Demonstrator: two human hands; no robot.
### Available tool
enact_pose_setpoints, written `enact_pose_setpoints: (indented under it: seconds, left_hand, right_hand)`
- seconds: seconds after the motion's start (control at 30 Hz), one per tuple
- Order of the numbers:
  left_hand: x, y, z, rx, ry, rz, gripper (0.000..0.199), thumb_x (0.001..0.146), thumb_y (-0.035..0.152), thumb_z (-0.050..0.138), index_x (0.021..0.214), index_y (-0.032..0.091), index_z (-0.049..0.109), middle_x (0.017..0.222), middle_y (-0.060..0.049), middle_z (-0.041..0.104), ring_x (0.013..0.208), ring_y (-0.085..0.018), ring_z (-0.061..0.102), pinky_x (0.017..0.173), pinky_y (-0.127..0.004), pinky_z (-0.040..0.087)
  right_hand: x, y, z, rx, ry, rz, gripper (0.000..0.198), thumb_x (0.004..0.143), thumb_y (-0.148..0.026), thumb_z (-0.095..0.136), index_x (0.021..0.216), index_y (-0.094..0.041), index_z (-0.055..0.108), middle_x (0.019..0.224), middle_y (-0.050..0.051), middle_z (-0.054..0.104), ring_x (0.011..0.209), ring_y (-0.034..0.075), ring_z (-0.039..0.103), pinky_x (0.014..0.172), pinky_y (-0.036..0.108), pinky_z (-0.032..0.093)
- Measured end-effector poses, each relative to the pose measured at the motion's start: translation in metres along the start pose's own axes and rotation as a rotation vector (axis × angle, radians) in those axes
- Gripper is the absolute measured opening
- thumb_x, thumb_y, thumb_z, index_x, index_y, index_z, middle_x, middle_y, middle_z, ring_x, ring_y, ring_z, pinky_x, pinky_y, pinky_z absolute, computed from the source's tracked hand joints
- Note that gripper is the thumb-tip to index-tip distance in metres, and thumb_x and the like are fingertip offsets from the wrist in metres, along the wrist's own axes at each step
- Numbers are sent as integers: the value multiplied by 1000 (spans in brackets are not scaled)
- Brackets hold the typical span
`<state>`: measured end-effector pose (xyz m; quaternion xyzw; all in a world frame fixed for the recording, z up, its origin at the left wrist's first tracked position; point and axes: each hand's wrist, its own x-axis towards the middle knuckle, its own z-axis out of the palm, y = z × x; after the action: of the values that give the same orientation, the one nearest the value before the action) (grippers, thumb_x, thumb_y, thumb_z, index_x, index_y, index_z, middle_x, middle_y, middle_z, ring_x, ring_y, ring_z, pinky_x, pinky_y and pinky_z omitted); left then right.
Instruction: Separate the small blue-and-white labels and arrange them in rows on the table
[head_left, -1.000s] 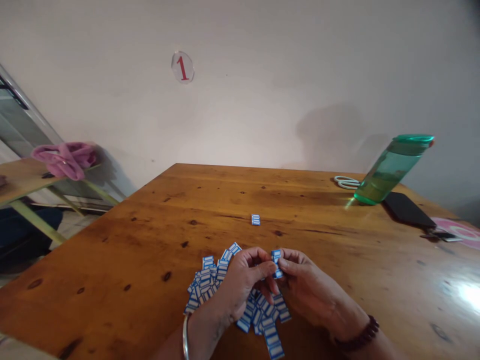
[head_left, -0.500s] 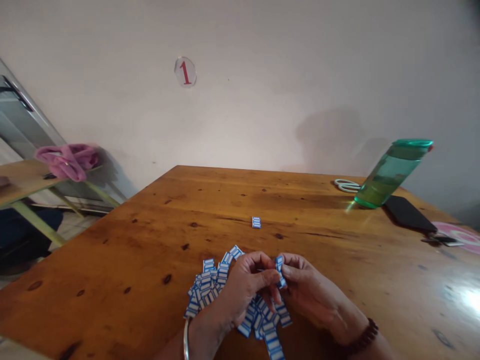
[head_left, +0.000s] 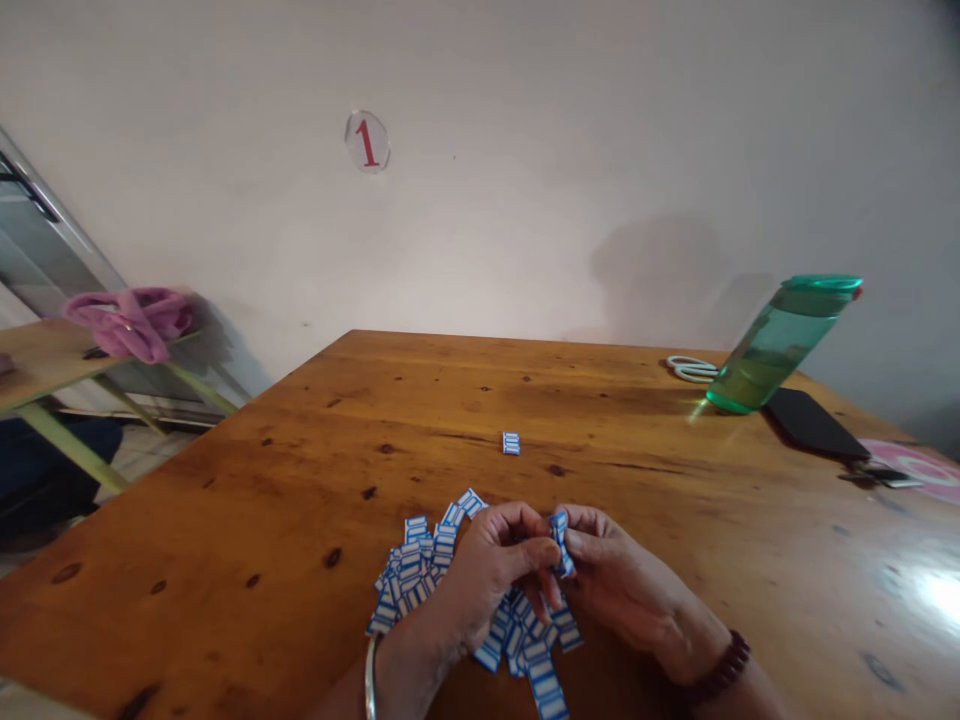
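Between my two hands is a small blue-and-white label strip, held upright and slightly bent. My left hand pinches its left edge with thumb and fingers. From the other side, my right hand grips it between thumb and forefinger. Under and beside my left hand spreads a loose pile of similar blue-bordered label strips, part of it hidden by that hand and wrist. One more small label piece lies alone on the table beyond my hands.
On the right of the wooden table stand a green water bottle, a white coiled cable, a dark phone-like slab and a pink disc. A pink cloth lies on a side table at left.
The strip between my fingers looks slightly more bent or twisted. Both hands keep nearly the same place; the whole view has shifted a little.
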<state>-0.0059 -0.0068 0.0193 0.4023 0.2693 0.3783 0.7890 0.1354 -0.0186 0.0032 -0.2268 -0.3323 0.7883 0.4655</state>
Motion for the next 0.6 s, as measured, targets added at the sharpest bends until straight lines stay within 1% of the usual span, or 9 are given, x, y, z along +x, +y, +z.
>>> enact_pose_setpoints:
  seconds: [0.2, 0.4, 0.6]
  left_hand:
    - [0, 0, 1, -3, 0, -7, 31, 58, 32, 75, 63, 13, 51, 55, -3, 64, 36, -9, 54, 32, -16, 42]
    - [0, -1, 0, -2, -1, -2, 31, 59, 32, 74, 63, 13, 50, 49, 0, 61, 35, -10, 54, 31, -16, 42]
    - [1, -2, -1, -19, -3, -3, 30, 59, 31, 74, 64, 13, 50, 52, -3, 64, 35, -10, 54, 31, -16, 42]
  right_hand:
    - [-2, 0, -2, 11, -6, 13, 15, 68, -25, 71, 72, -13, 64, 61, 0, 64, 53, 15, 61, 54, 28, 47]
    - [0, 4, -9, 44, -19, -10, 15, 67, -23, 72, 72, -12, 64, 62, 2, 65, 52, 15, 61, 52, 26, 46]
    - [2, 3, -8, 81, -34, -16, 12, 68, -19, 72, 75, -11, 65, 61, 2, 66, 51, 12, 61, 51, 23, 46]
